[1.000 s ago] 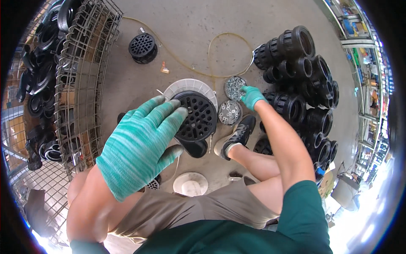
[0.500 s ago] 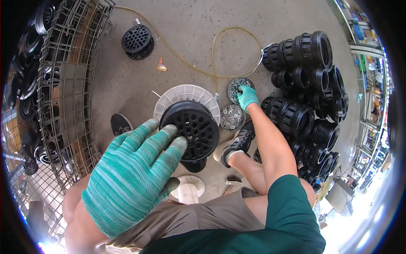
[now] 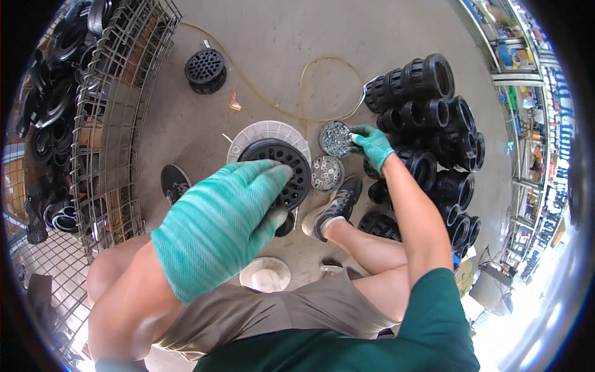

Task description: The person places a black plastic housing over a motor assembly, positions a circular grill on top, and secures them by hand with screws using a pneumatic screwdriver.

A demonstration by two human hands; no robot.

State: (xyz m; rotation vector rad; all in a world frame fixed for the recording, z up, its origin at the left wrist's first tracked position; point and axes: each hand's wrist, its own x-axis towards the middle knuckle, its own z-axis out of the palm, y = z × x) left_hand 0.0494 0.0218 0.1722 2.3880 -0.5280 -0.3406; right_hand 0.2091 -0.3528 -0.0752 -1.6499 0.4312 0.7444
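My left hand (image 3: 229, 214), in a green striped knit glove, hovers over a black round fitting (image 3: 300, 177) with a perforated top. Its thumb stands apart from the fingers, and nothing shows between them. The hand hides much of the fitting, which rests on a pale ribbed plastic disc (image 3: 251, 134). My right hand (image 3: 373, 147), gloved alike, is closed beside a round container of small grey metal pieces (image 3: 335, 139). A small pale piece (image 3: 354, 137) shows at its fingertips; its kind is unclear. Just nearer lies a container of washers (image 3: 326, 173).
Stacked black ring-shaped fittings (image 3: 415, 84) line the right side. A wire cage (image 3: 114, 136) with black parts stands left. Another perforated fitting (image 3: 206, 71) sits on the far floor, near a looped yellowish hose (image 3: 304, 77). Loaded shelves (image 3: 527, 124) run along the far right.
My right hand has lifted out of the container of small grey pieces and moved right, with a small pale piece at its fingertips. My left hand has moved right over the fitting.
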